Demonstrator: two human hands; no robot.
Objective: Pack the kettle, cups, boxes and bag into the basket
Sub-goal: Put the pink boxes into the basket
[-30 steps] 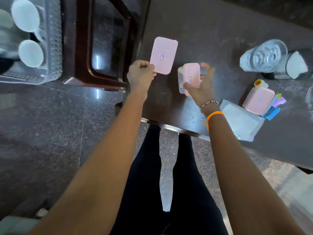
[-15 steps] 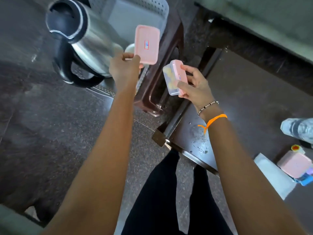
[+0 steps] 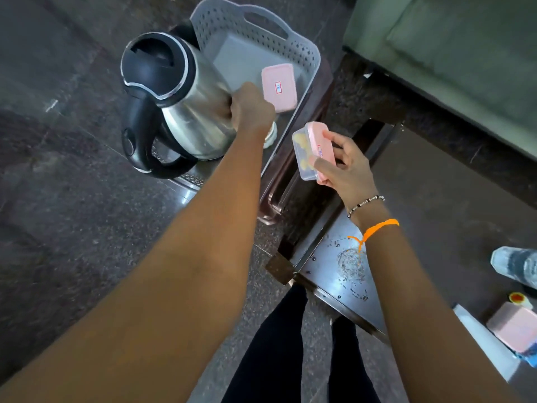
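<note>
A grey perforated basket (image 3: 308,58) stands on a dark stool. A steel kettle (image 3: 186,106) with a black lid and handle sits in its near left part. My left hand (image 3: 251,110) reaches into the basket and holds a pink-lidded box (image 3: 279,87) low over the basket floor. A white cup (image 3: 270,135) peeks out under my left wrist. My right hand (image 3: 340,167) grips a second clear box with a pink lid (image 3: 312,149), tilted on its side, just right of the basket. A third pink box (image 3: 513,330) rests on a white bag (image 3: 482,344) at the lower right.
A dark table (image 3: 436,216) runs along the right, its metal corner near my legs. On it stand an upturned glass (image 3: 515,264) and a small yellow-and-red object (image 3: 517,298). A green sofa (image 3: 450,48) fills the upper right. The floor is dark granite.
My view swung from the table to the basket. My left hand carried its pink box over and down into the basket. My right hand followed with the other box, stopping beside the basket.
</note>
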